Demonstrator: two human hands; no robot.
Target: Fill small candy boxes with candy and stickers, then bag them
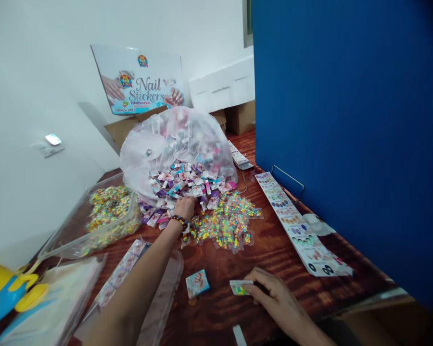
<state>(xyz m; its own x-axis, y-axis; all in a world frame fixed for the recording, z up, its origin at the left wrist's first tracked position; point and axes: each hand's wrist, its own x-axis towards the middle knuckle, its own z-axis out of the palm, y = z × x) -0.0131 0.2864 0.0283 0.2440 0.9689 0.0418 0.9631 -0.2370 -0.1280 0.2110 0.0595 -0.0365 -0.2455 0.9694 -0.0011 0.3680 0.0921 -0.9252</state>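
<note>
My left hand (pixel 184 207) reaches far forward into the spill of small purple and white packets (pixel 182 180) at the mouth of a big clear plastic bag (pixel 166 139). Its fingers are curled down among the packets; a beaded bracelet sits on the wrist. My right hand (pixel 274 295) rests near the table's front edge, fingers pinched on a small green and yellow packet (pixel 239 287). A small blue box (pixel 197 283) lies on the wood between my two arms. Small clear bags of coloured candy (pixel 225 221) lie just right of my left hand.
A clear tray (pixel 75 235) with more coloured candy stands at the left. A long nail-sticker strip (pixel 298 228) lies at the right beside a blue partition (pixel 346 120). A "Nail Stickers" display box (pixel 139 81) and cardboard boxes stand behind the bag. Plastic sleeves lie front left.
</note>
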